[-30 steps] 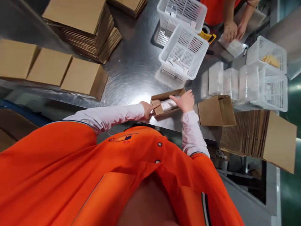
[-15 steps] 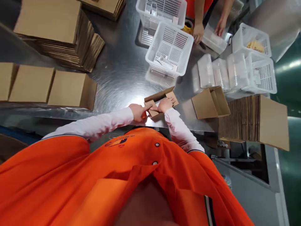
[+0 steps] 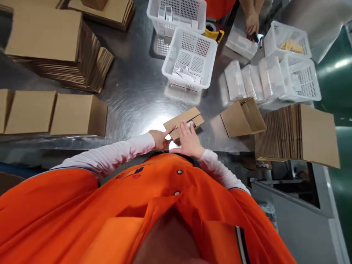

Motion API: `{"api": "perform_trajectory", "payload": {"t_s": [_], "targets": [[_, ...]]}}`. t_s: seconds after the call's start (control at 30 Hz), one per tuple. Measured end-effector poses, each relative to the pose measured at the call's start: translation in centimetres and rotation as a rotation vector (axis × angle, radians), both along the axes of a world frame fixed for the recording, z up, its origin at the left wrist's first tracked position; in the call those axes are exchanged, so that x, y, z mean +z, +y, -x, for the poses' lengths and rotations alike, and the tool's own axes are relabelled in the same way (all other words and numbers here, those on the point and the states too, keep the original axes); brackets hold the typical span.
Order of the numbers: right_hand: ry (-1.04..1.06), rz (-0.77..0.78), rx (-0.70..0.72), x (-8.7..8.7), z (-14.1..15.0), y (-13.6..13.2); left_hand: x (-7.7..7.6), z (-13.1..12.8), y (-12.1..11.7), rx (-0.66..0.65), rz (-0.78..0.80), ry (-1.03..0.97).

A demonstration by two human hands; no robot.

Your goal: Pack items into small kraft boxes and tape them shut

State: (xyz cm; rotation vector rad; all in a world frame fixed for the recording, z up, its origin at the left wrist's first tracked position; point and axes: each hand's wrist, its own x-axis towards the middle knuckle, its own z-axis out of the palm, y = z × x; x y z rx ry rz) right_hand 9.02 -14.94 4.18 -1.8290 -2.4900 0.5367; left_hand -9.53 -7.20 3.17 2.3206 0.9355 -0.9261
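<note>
Bracing brown oblong cardboard box (image 3: 181, 117) by grey metal bench (image 3: 132, 97) edge, likely against sliding: left hand (image 3: 158, 139), index extended, grip unclear; right hand (image 3: 190, 142) spread flat on top, gripping nothing

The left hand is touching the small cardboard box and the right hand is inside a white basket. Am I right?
Not quite: you put the right hand in the wrong place. The head view shows it on the small cardboard box too. The left hand is touching that box, as you said.
</note>
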Motion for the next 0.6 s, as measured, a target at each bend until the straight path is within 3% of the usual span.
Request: {"api": "perform_trajectory", "payload": {"t_s": [0.1,0.2,0.27,0.37,0.43,0.5,0.6], "targets": [[0.048,-0.075,0.017,-2.4,1.2,0.4,0.5,0.1,1.4,-0.030,0.012,0.063],[0.102,-0.062,-0.026,-4.5,2.2,2.6,2.6,0.1,3.3,-0.062,-0.010,0.141],[0.143,-0.064,-0.025,-5.2,2.5,3.5,5.1,-0.1,4.4,-0.061,-0.031,0.193],[0.181,-0.056,-0.021,-5.5,2.7,3.9,10.1,-1.5,6.1,-0.073,-0.114,0.220],[0.202,-0.028,-0.033,-5.6,2.9,4.0,13.2,-3.9,7.4,-0.085,-0.220,0.190],[0.230,-0.006,-0.039,-5.7,3.2,4.1,15.2,-7.7,9.1,-0.086,-0.316,0.109],[0.259,-0.017,-0.036,-6.0,3.6,4.4,14.9,-15.7,11.9,-0.055,-0.316,-0.078]]}}
